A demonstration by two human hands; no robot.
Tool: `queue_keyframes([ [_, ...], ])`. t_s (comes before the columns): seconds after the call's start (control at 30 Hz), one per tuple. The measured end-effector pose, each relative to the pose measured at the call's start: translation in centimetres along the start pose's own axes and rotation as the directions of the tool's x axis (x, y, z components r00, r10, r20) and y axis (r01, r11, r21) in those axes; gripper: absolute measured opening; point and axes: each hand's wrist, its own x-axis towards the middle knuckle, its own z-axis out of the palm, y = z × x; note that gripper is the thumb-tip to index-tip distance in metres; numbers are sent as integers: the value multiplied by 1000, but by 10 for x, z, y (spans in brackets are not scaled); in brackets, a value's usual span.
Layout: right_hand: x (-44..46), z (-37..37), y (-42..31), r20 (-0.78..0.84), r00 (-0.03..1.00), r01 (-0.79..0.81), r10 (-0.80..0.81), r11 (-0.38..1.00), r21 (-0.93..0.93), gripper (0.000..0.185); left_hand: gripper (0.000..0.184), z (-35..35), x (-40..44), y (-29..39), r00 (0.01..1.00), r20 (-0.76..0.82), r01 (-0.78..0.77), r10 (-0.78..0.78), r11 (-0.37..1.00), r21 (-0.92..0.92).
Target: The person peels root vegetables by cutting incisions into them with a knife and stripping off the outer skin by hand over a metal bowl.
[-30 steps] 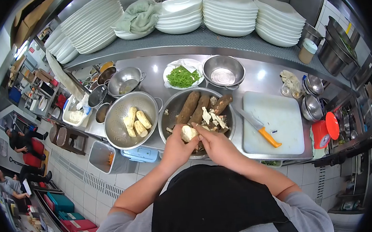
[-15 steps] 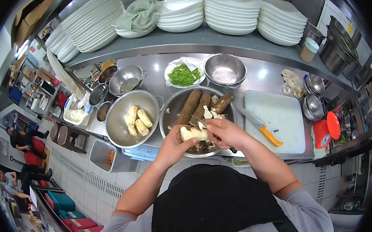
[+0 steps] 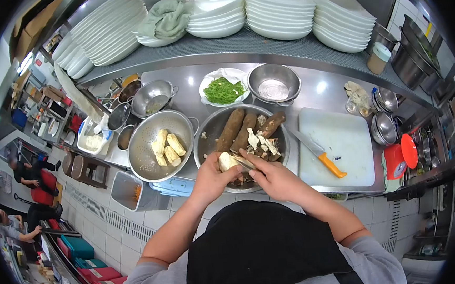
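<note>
My left hand (image 3: 212, 179) is closed around a peeled, pale cassava piece (image 3: 227, 161) over the near side of a steel bowl (image 3: 206, 138). In my right hand (image 3: 278, 177) is a small knife (image 3: 247, 164), its blade against the cassava; the handle is hidden by the fingers. Brown unpeeled cassava roots (image 3: 231, 129) lie in the bowl, with whitish peelings (image 3: 263, 142) beside and below them. Left of the bowl, a steel colander (image 3: 142, 146) holds several peeled cassava pieces (image 3: 174, 144).
A white cutting board (image 3: 338, 134) with an orange-handled knife (image 3: 321, 156) lies on the right. Behind are a plate of green beans (image 3: 225, 91) and an empty steel bowl (image 3: 274, 83). Stacked white dishes (image 3: 280, 11) fill the overhead shelf. Two people sit far left.
My right hand has turned and drawn closer to the left hand, with the knife. The cassava piece is tilted differently and more covered by my fingers. More pale peelings show on the roots.
</note>
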Motion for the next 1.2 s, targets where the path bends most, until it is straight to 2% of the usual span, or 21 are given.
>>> queue_keyframes([
  [0.2, 4, 5, 7, -18, 999, 36, -35, 997, 61, 52, 48, 3, -3, 3, 1000, 1, -25, 25, 999, 28],
  [0.27, 4, 3, 6, -5, 999, 42, -42, 999, 28, 51, 50, 5, -9, 11, 996, -20, -78, 85, 969, 234],
  [0.3, 5, 2, 4, 5, 999, 50, -50, 999, -5, 51, 50, 3, -9, 12, 996, -23, -76, 84, 969, 234],
  [0.37, 8, -2, -2, 36, 999, 3, -1, 999, -41, 51, 52, 2, -9, 11, 992, -31, -99, 124, 901, 423],
  [0.43, 10, 1, -5, 64, 997, -42, 47, 996, -81, 51, 52, 3, -8, 17, 992, -25, -97, 125, 869, 486],
  [0.5, 12, 9, 0, -48, 997, 53, -55, 997, -58, 49, 51, 3, -10, 26, 992, -24, -92, 126, 833, 545],
  [0.6, 22, 14, 17, -54, 996, 76, -76, 997, 2, 47, 55, 5, -13, 36, 998, -28, -36, 65, 809, 586],
  [0.63, 26, 9, 19, -53, 996, 74, -74, 997, 4, 47, 54, 6, -15, 37, 999, 19, -49, 48, 762, 646],
  [0.7, 32, -9, 19, 150, 985, -106, 83, 982, 155, 45, 53, 4, -14, 26, 997, 68, -66, 26, 711, 700],
  [0.73, 32, -16, 18, 219, 967, -173, 130, 966, 193, 44, 53, 0, -8, 9, 995, 85, -94, 56, 825, 557],
  [0.77, 31, -20, 16, 278, 936, -299, 216, 904, 305, 44, 52, -4, -3, -5, 991, 99, -122, 90, 911, 395],
  [0.8, 30, -25, 16, 346, 893, -419, 289, 815, 400, 44, 52, -3, -2, -4, 990, 102, -127, 94, 911, 393],
  [0.83, 31, -22, 25, 273, 931, -310, 241, 918, 247, 46, 51, -3, -3, -3, 992, 85, -118, 94, 928, 352],
  [0.87, 27, -18, 25, 281, 930, -310, 239, 919, 243, 46, 51, -4, -5, -2, 994, 64, -108, 93, 944, 311],
  [0.9, 20, -11, 24, 117, 983, -151, 142, 986, 76, 49, 51, -5, -7, 1, 994, 57, -105, 92, 945, 311],
  [0.93, 17, -10, 14, -29, 1000, -10, 7, 993, -117, 51, 51, -5, -8, 5, 994, 55, -105, 92, 940, 324],
  [0.97, 12, -16, -1, 58, 992, -112, 116, 991, -75, 53, 52, -6, -7, 7, 994, 56, -107, 93, 936, 337],
  [1.1, 3, -8, -7, 41, 999, -8, 10, 999, -54, 56, 52, -6, -6, 8, 990, 56, -137, 126, 885, 444],
  [1.2, -1, -5, -8, 13, 1000, -28, 28, 999, -27, 55, 52, -3, -8, 13, 987, 41, -157, 156, 867, 473],
])
